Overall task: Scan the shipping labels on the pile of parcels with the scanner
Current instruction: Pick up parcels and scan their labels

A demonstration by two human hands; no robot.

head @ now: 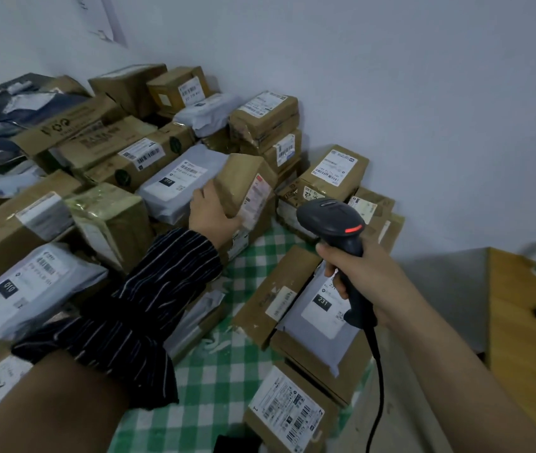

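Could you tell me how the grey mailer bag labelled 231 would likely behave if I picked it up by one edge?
The grey mailer bag would probably sag rather than stay flat: its film looks soft and wrinkled at the corner. Its smooth plastic may slide on the cardboard box beneath if pushed. It lies fairly flat, so it is likely light.

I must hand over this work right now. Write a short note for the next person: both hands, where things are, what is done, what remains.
Left hand grips a small brown box, lifted over the pile, its label turned toward the scanner.
Right hand grips the scanner by its handle, red light on, head pointing roughly at that label.
The pile of parcels lies on a green checked cloth.
Done: cannot tell which are scanned.
Left: scan the held box, then the others.
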